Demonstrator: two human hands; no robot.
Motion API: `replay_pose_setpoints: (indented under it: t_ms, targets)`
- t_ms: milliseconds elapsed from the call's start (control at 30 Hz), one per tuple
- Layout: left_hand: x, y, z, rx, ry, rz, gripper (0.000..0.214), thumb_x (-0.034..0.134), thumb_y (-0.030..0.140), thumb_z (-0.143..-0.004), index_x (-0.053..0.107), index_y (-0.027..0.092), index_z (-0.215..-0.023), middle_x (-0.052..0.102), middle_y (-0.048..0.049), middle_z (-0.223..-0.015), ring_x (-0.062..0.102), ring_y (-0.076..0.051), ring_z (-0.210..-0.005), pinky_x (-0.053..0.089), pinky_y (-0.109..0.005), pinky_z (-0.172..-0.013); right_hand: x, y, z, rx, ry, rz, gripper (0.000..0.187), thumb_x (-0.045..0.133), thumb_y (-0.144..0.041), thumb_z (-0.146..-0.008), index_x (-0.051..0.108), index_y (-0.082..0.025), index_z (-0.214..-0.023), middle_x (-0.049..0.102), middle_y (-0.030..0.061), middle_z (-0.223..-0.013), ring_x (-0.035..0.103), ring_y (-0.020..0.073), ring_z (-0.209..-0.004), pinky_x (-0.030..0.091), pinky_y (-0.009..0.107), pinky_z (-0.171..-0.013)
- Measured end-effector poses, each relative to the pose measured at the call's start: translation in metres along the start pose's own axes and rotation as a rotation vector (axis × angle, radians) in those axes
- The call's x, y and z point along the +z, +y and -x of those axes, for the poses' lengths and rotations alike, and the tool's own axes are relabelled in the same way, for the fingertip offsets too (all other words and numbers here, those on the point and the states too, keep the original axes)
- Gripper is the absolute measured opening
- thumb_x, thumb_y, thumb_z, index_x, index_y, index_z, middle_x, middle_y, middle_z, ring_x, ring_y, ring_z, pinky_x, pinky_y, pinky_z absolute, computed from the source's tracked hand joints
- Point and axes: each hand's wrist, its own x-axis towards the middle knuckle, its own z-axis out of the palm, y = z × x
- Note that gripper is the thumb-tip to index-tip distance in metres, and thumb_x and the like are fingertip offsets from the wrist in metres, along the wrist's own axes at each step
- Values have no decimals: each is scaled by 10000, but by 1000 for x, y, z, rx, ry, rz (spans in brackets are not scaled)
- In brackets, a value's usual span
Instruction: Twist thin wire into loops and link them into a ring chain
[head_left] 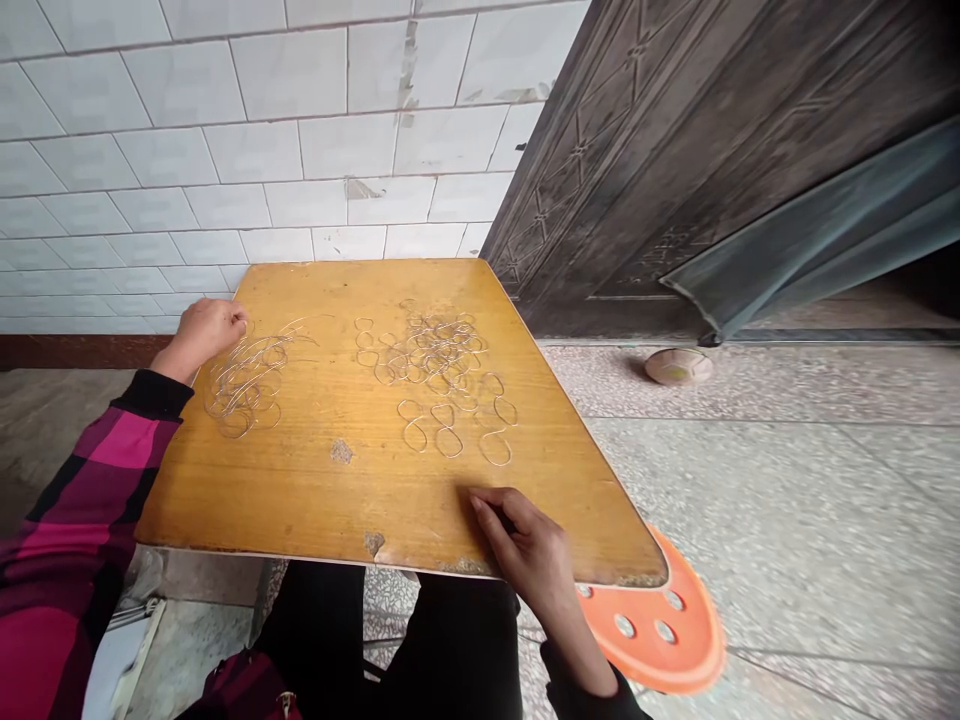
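Nearest, here's the right hand [534,548] over the front edge of the wood-grain table [285,505], thumb and forefinger drawn together; can't tell whether they grip anything. Beyond, figure-eight wire loops [444,346] lie right of centre, several apart from the tangle. Over left, loose wire strands [251,372], the left hand [204,332] just beside them, fingers curled, any grip unclear. Behind, the tiled wall [322,150].

My remote feed shows me thin, curved metallic wire strands [247,375] at left on the yellow, four-sided, wood-grained tabletop [292,500] — figure-eight metallic wire loops [442,350] to their right — with white rectangular wall tiles [289,80] behind.
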Motion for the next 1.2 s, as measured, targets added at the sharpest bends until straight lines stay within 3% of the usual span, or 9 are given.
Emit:
replay_pose_setpoints:
  t_ms: [133, 267, 400, 533, 633, 767, 867, 1033, 1200]
  targets:
    - [-22, 1, 1, -57, 75, 244, 178, 563, 252, -714, 711, 177, -782, 674, -32, -703, 583, -180, -678, 399, -270, -641, 1, 1, 1, 10, -4, -23, 229, 521, -373, -909, 670, -205, -868, 715, 59, -821, 687, 196, -724, 528, 293, -649]
    - [-31, 16, 15, -138, 182, 812, 77, 586, 180, -651, 659, 160, -657, 611, -17, -597, 477, -109, -490, 347, -240, -492, 0, 3, 0, 64, -25, -76, 244, 533, -388, -898, 679, -194, -870, 713, 66, -833, 679, 198, -739, 518, 302, -673]
    - [-15, 51, 42, -128, 157, 1414, 81, 672, 192, -641, 649, 137, -695, 636, -35, -660, 520, -94, -511, 396, -214, -470, -6, -11, -8, 154, -87, -211, 266, 557, -414, -880, 684, -183, -850, 699, 69, -795, 656, 193, -710, 504, 305, -654]
    - [19, 100, 75, -101, 63, 1711, 122, 692, 232, -709, 635, 142, -768, 655, -30, -727, 581, -96, -583, 476, -211, -530, -11, -44, -30, 161, -237, -521, 262, 599, -424, -861, 684, -176, -869, 670, 52, -747, 628, 163, -676, 496, 283, -618]
    - [41, 128, 98, 68, 172, 1578, 113, 618, 266, -818, 644, 162, -851, 680, -47, -811, 643, -134, -658, 552, -287, -632, -7, -67, -55, 263, -354, -859, 310, 645, -456, -823, 664, -171, -945, 667, 29, -732, 629, 130, -629, 515, 261, -586]
    - [62, 139, 112, 643, 411, 945, 158, 563, 115, -845, 683, 186, -919, 699, -89, -979, 665, -194, -927, 552, -337, -836, 10, -74, -92, 406, -357, -1133, 359, 686, -486, -780, 651, -155, -915, 668, 23, -740, 610, 85, -556, 501, 207, -504]
    - [72, 138, 113, 901, 502, 675, 275, 481, 36, -858, 661, 171, -1016, 692, -117, -998, 664, -204, -942, 562, -331, -822, 25, -68, -113, 445, -319, -1181, 354, 739, -458, -734, 647, -146, -873, 674, 15, -724, 604, 69, -534, 495, 180, -479]
    - [77, 139, 112, 988, 559, 501, 287, 443, 11, -865, 625, 130, -1052, 682, -125, -936, 666, -202, -873, 574, -324, -761, 44, -62, -129, 433, -392, -1193, 355, 816, -415, -635, 639, -139, -772, 674, -6, -688, 605, 63, -511, 515, 176, -481]
    - [85, 140, 116, 837, 422, 654, 255, 469, 51, -875, 624, 156, -1049, 658, -124, -1038, 643, -201, -980, 552, -340, -859, 55, -56, -134, 451, -354, -1225, 349, 829, -360, -623, 642, -146, -825, 681, -14, -672, 604, 58, -500, 492, 155, -455]
